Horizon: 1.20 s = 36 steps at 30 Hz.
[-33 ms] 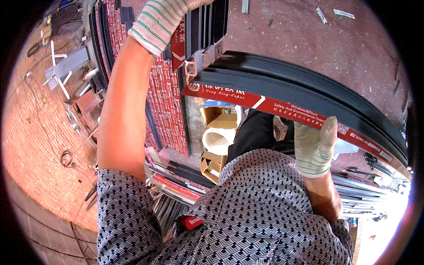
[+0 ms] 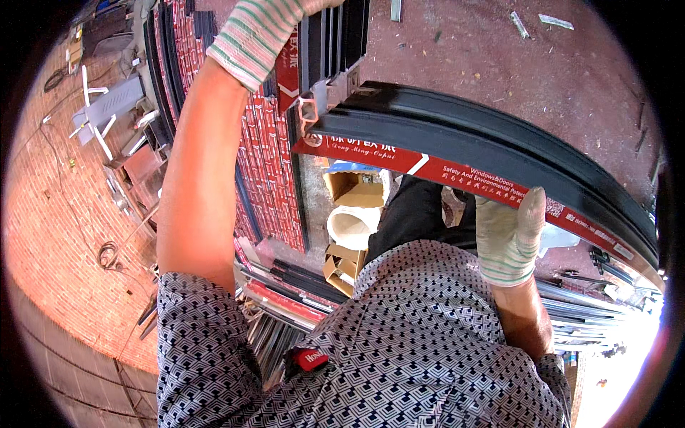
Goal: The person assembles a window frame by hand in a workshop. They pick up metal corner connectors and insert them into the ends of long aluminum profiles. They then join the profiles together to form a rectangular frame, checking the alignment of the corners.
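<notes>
Head view: black profile [image 2: 464,146] with red film strip [image 2: 399,160] is held crosswise in front of the patterned shirt [image 2: 414,321], long axis left to right, dipping toward the right; right hand [image 2: 508,239] is nearest, grip closed on the near edge, thumb laid over the film, fingers hidden. From that grip, much of the length is extended leftward to a pale corner piece [image 2: 308,113], where a second black profile [image 2: 351,36] is met at an angle. Left hand [image 2: 264,34] is placed beside that second profile, fingertips cropped, grip state cannot be told

2 blk profiles [image 2: 485,146] w/ red strips [image 2: 434,170]
</notes>
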{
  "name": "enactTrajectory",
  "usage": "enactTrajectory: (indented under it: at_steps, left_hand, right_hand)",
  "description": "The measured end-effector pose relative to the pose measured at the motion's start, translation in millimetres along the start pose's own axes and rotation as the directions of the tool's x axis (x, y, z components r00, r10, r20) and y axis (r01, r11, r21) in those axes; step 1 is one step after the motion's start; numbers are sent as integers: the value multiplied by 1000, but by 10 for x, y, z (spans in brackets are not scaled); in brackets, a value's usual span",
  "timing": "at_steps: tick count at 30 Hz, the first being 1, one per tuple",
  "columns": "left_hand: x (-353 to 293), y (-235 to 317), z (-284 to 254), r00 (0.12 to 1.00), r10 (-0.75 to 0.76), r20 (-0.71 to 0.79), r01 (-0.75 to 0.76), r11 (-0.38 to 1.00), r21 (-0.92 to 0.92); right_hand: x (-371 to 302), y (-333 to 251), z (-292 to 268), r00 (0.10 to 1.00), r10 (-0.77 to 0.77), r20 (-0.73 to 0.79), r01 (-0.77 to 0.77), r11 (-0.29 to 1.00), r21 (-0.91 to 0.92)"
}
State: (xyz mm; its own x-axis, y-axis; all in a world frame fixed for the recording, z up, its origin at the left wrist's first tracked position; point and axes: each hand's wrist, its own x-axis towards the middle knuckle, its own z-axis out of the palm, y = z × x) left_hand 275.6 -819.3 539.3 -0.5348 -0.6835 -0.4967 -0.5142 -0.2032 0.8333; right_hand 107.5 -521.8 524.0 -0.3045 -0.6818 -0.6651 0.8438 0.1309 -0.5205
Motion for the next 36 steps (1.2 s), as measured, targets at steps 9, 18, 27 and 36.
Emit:
enactTrajectory:
  at_steps: [9,18,27,36]
  left_hand:
    - [48,-21,9,994,-36,-100,37,999,11]
    - [-52,90,4,995,-16,-97,18,1000,23]
    - [36,116,92,980,-114,-166,123,991,48]
    - [14,62,17,997,-41,-70,40,999,-20]
  right_hand:
    - [-5,-3,-99,998,18,58,-21,998,53]
    - [-47,-60,-138,998,32,51,-35,998,57]
    - [-19,56,-153,1000,-11,-26,11,1000,19]
    - [-66,-35,-117,998,46,43,-45,999,-9]
